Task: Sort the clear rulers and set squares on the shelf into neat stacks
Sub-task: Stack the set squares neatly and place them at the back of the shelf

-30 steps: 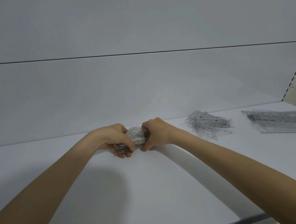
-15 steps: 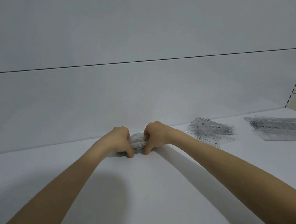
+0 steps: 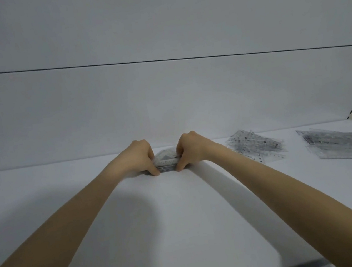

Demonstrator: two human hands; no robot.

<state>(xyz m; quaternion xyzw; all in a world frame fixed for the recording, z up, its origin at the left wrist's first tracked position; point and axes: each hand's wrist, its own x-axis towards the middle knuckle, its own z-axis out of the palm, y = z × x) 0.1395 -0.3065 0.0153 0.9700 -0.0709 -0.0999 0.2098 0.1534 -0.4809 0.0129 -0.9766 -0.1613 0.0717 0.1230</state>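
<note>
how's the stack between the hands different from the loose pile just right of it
The held stack is squared up, edges aligned; the loose pile is fanned out at mixed angles. The held stack is gripped by the left hand and right hand; the loose pile lies untouched. Both are clear plastic on the white shelf.

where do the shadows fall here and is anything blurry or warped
Head view: soft forearm shadows fall on the shelf between the arms; the stack between the left hand and right hand is soft and hard to read; the wall seam slants.
</note>
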